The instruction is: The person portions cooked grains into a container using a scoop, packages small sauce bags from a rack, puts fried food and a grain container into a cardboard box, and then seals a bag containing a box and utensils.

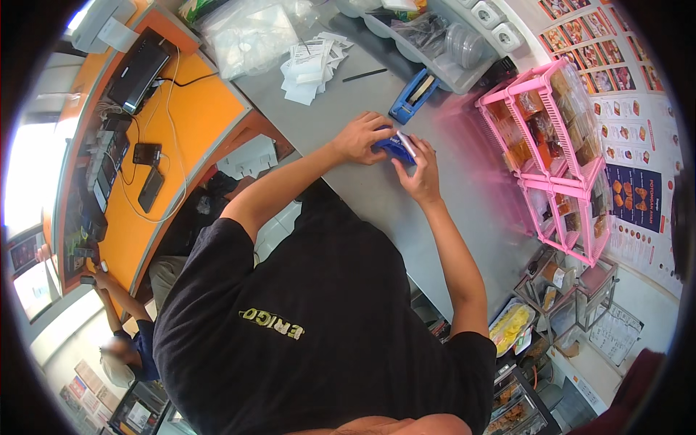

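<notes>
Over the grey metal table, my left hand and my right hand hold a small blue packet between them. White lettering shows on the packet, and a pale, narrow strip or edge runs along its right side; what that strip is I cannot tell. The fingers of my left hand wrap the packet's left end. My right thumb and fingers grip its right end. Just beyond my hands a blue tape dispenser with a roll of tape stands on the table. A thin black stick lies to its left.
Paper slips and clear plastic bags lie at the table's far side. A grey bin holds plastic lids. At right stands a pink rack of sachets. An orange counter bears electronics; another person is beside it.
</notes>
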Demonstrator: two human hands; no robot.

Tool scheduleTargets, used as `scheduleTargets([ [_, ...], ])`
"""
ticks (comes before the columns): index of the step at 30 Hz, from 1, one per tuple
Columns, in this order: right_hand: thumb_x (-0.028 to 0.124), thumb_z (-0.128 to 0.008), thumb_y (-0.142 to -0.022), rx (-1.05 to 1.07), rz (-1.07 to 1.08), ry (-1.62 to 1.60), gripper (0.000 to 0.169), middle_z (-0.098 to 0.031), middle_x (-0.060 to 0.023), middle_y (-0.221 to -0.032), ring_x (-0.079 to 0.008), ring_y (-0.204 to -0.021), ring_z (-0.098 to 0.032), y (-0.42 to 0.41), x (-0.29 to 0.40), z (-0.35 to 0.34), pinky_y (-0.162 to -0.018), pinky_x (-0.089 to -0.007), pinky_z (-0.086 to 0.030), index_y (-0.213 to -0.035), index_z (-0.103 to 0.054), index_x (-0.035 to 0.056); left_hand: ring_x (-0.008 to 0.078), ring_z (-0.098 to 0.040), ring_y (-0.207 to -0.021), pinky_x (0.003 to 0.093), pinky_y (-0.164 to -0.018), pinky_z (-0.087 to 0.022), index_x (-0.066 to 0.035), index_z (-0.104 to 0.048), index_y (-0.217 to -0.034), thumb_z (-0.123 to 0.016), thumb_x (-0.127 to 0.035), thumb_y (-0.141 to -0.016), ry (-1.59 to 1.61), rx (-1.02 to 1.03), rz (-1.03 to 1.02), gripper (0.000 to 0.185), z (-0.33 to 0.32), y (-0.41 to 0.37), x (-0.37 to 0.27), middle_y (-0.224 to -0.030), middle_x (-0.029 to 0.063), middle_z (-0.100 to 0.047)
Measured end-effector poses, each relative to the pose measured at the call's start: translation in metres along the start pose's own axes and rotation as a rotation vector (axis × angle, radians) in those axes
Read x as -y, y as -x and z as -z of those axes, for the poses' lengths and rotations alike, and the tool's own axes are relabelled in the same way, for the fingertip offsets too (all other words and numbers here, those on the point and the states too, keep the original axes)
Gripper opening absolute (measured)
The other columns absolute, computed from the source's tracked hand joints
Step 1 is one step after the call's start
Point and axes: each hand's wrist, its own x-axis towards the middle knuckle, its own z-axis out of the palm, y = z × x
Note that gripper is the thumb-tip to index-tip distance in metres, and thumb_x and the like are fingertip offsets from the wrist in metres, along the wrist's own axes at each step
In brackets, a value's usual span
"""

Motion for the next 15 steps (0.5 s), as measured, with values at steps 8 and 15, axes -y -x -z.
scheduleTargets([
  [8, -0.001, -0.075, -0.092, 0.016, 0.193, 0.098, 0.057, -0.071, -0.0092, -0.135, -0.0319, -0.135, -0.060, 0.012, -0.021, -0.011, -0.117, -0.0643, -0.039, -0.140, -0.046, 0.0138, 0.0326, -0.063, -0.117, 0.0462, -0.101, -0.052, -0.014, -0.068, -0.128, -0.086, -0.025, -0.071, -0.054, 0.049, -0.082, 0.061, -0.001, -0.002, 0.010, -0.130, 0.0097, -0.064],
  [15, -0.003, -0.077, -0.088, -0.067, 0.187, 0.023, 0.056, -0.070, -0.0087, -0.135, -0.0300, -0.134, -0.061, 0.021, -0.023, -0.024, -0.118, -0.0619, -0.040, -0.134, -0.049, 0.0144, 0.0314, -0.064, -0.116, 0.0477, -0.101, -0.052, -0.013, -0.068, -0.128, -0.087, -0.027, -0.071, -0.070, 0.043, -0.154, 0.061, 0.001, 0.004, 0.013, -0.131, 0.0095, -0.063],
])
